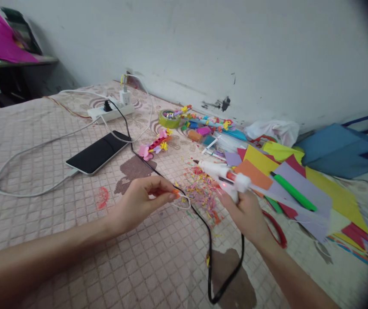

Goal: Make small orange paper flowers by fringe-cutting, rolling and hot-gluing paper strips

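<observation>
My right hand [246,212] is wrapped round the handle of a white glue gun [227,176]. Its dark nozzle points left, a small red light glows on its body, and a clear glue stick [277,195] sticks out of the back. The thumb and forefinger of my left hand [145,198] pinch a small orange piece [176,193], probably paper. A thin white loop [184,202] hangs beside those fingertips; whether it is joined to the orange piece I cannot tell. The nozzle stays apart from the left hand. Colourful paper shreds [203,193] lie between both hands.
A black cord [209,240] crosses the quilted cloth from the power strip [111,112]. A phone [98,152] on a white cable lies left. Flower-decorated sticks [154,146], a tape roll [169,119], coloured paper [315,189], a green marker [293,192] and red-handled scissors [277,229] lie around.
</observation>
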Demonstrator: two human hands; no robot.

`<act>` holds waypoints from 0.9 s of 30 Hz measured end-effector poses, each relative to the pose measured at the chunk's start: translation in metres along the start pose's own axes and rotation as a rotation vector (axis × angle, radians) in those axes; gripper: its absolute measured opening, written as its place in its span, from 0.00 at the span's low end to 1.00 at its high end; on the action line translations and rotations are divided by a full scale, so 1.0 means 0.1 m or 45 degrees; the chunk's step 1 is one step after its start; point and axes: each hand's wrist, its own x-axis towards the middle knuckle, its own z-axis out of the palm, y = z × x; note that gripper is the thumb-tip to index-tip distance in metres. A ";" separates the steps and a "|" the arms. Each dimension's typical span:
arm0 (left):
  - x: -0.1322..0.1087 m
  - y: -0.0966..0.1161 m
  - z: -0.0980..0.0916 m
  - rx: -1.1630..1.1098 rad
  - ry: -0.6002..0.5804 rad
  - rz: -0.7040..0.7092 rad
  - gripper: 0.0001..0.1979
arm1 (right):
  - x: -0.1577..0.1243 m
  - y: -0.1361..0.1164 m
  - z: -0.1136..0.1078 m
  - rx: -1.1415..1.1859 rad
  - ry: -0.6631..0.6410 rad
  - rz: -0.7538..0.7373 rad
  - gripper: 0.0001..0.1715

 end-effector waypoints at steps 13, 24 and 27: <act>-0.01 -0.03 0.01 -0.332 -0.180 -0.188 0.09 | 0.42 0.30 0.41 0.037 -0.042 -0.065 0.19; -0.05 0.02 0.07 -0.199 -0.113 -0.062 0.08 | -0.06 -0.26 0.19 0.407 0.145 0.015 0.11; -0.08 0.02 0.08 -0.098 -0.081 0.037 0.10 | -0.10 -0.51 0.21 0.583 -0.149 -0.085 0.08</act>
